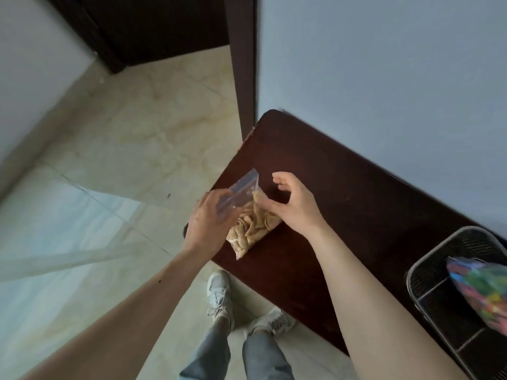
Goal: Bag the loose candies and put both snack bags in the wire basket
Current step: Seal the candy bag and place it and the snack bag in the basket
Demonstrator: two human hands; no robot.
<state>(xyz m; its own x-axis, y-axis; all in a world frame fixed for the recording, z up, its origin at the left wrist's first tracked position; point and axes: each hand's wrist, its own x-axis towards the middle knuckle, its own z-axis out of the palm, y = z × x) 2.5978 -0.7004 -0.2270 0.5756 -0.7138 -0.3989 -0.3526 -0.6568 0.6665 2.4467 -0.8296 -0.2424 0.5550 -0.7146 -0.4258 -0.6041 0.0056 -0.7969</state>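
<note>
A clear zip bag of tan snack pieces [253, 224] lies tilted at the left end of the dark wooden table [343, 187]. My left hand [208, 220] grips the bag's upper left part near the zip strip. My right hand [290, 204] pinches the bag's right side with thumb and forefinger, its other fingers spread above. At the right edge stands a wire basket [428, 259] with a clear bag of colourful candies [482, 292] lying inside it.
A pale wall runs behind the table. A dark door frame [242, 64] stands just past the table's left end. Tiled floor [123, 160] lies to the left, and my legs and white shoes [219, 292] are below the table's front edge.
</note>
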